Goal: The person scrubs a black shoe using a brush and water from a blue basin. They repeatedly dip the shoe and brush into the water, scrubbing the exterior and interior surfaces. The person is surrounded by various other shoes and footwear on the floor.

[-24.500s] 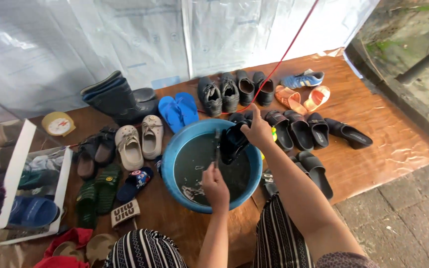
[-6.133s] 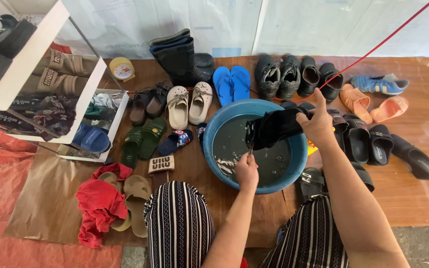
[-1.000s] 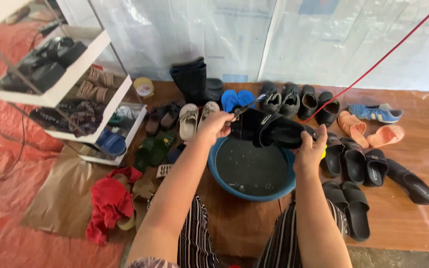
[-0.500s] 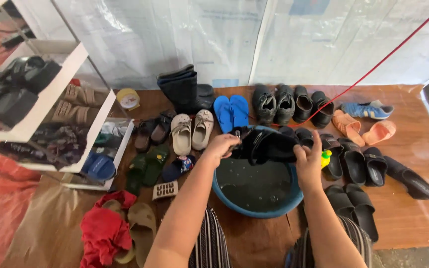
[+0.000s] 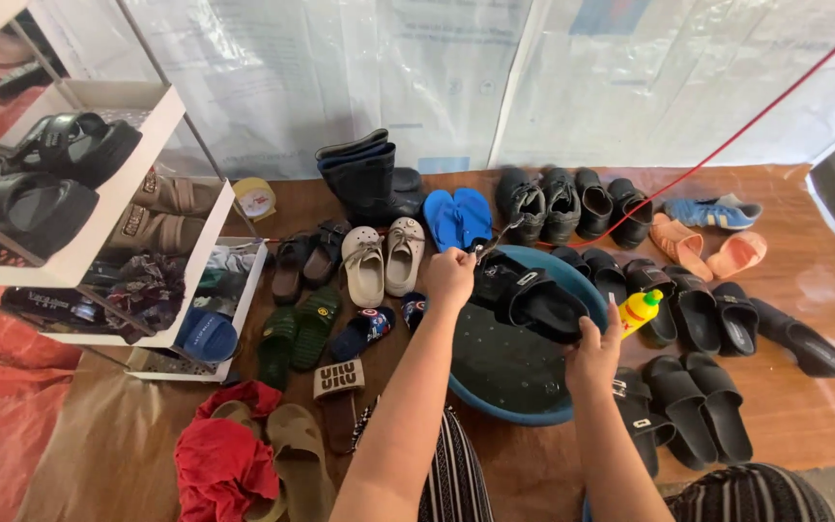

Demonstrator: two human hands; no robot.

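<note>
Two hands hold one black sandal (image 5: 533, 300) over the blue basin (image 5: 519, 372) at centre frame. At far left stands a white shelf (image 5: 108, 203) with dark shoes; right of it, cream clogs (image 5: 384, 259) and blue flip-flops (image 5: 458, 217) lie on the wooden floor (image 5: 804, 406). The left hand (image 5: 449, 277) has its fingers curled shut around one end of the sandal. The right hand (image 5: 593, 353) pinches the other end from below. The sandal looks wet, light, rubbery and flexible, likely slippery, so the thick sole edges or the straps seem the surest hold. A yellow bottle (image 5: 638, 311) stands just right of the basin, among black slides (image 5: 698, 406).
</note>
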